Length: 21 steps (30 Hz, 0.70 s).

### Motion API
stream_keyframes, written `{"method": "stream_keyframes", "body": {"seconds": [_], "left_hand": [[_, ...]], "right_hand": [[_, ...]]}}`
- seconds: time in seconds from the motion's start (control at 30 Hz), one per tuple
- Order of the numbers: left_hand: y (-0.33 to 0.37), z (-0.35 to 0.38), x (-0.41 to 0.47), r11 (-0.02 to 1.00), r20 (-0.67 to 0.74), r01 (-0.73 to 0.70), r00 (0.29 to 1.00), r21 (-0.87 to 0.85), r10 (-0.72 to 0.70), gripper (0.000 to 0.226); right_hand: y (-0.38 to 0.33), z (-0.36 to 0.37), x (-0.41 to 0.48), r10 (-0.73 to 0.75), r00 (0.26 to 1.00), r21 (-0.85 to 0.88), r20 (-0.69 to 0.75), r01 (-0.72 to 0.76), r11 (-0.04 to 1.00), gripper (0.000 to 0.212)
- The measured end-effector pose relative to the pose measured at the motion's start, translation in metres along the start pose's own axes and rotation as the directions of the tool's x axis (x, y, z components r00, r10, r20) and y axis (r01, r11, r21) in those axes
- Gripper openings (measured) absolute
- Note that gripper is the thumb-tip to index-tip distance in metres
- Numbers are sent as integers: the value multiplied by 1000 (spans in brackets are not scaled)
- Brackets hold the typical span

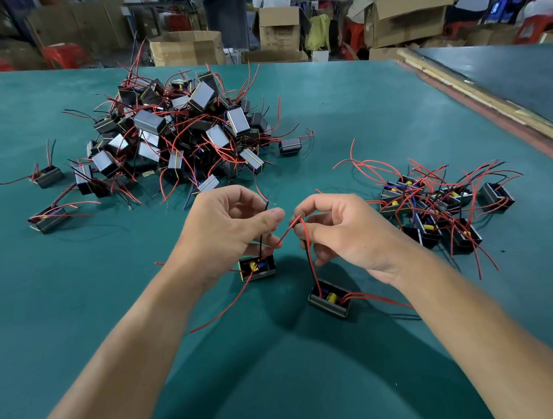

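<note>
Two small black open modules carry thin red and black wires. One module (258, 269) lies just under the left hand (232, 224), which pinches its black wire (261, 242); yellow and blue parts sit inside. The other module (330, 299), with a yellow part inside, lies below the right hand (343, 229), which pinches its red wire (309, 250). A big pile (176, 131) lies beyond the left hand.

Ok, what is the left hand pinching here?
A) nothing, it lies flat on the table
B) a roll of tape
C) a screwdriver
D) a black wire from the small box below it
D: the left hand pinches a black wire between thumb and forefinger; the wire rises from the open box under it. The right hand pinches a red wire.
</note>
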State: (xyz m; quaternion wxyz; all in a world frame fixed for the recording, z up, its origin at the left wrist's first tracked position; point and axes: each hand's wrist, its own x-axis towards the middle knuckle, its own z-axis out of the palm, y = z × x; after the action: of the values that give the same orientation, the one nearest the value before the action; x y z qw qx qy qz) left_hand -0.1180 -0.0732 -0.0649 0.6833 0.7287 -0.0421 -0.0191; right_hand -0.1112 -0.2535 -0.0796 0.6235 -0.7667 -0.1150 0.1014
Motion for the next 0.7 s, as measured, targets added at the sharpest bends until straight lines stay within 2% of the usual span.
{"method": "stream_keyframes", "body": {"seconds": [0.17, 0.4, 0.7], "left_hand": [[3, 2, 0, 1000, 27, 13, 1000, 7, -13, 15], [1, -2, 0, 1000, 57, -8, 998, 30, 6, 9], [-1, -2, 1, 999, 85, -38, 996, 26, 36, 5]], "right_hand": [[0, 0, 0, 6, 1000, -9, -28, -7, 1000, 19], [-3, -1, 0, -42, 998, -14, -52, 42, 999, 24], [0, -1, 1, -54, 998, 12, -28, 54, 998, 8]]}}
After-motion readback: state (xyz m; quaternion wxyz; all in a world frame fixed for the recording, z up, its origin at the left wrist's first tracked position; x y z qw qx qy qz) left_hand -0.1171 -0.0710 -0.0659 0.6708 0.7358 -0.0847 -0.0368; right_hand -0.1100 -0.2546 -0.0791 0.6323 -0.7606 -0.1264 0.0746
